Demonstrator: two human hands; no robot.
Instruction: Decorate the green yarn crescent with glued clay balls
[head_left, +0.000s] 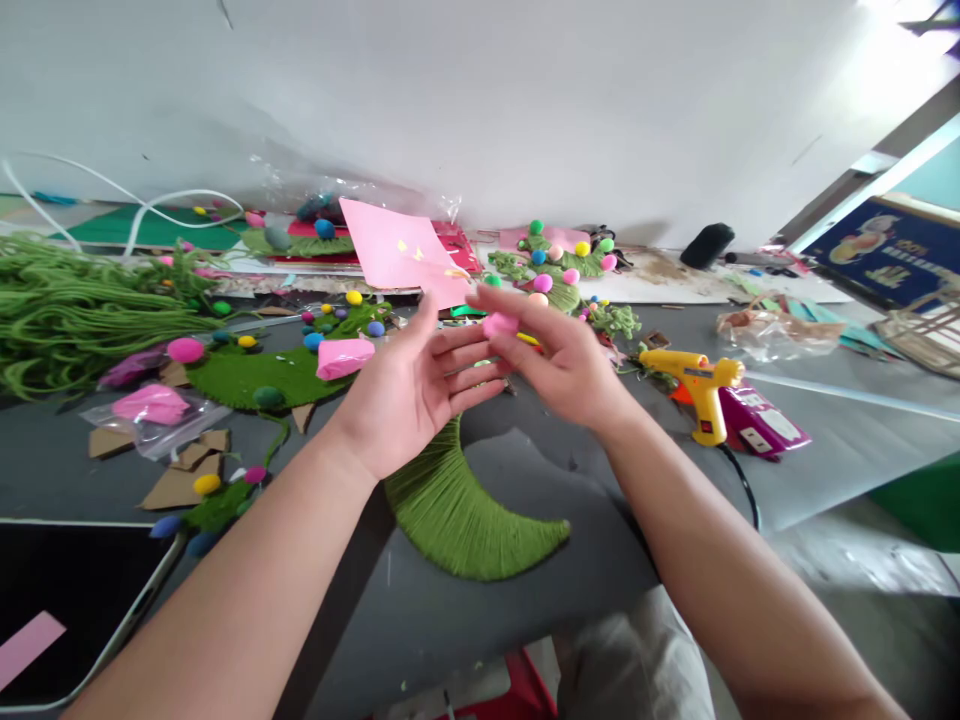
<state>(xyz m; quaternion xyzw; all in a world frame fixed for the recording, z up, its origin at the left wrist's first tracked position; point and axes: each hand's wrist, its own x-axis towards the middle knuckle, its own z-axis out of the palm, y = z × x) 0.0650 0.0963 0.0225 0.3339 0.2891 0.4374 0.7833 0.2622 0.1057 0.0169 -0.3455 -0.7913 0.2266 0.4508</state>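
Note:
My left hand [409, 395] is open, palm up, with its fingers stretched towards my right hand. My right hand [559, 355] holds a small pink lump of clay [499, 325] between thumb and fingers, right by the left fingertips. Below both hands, a crescent wound in green yarn [480, 520] lies on the dark table; its upper end is hidden behind my left hand. A pink packet [345, 358] sits just left of my left hand, on a green yarn piece [247, 378] dotted with coloured balls.
A yellow glue gun [697, 385] lies at the right, its cord running down the table. Green yarn [75, 320] is heaped at the left, above a bag with pink clay [154, 405] and cardboard scraps [184, 483]. A tablet [75, 600] lies front left. Pink paper [397, 250] leans behind.

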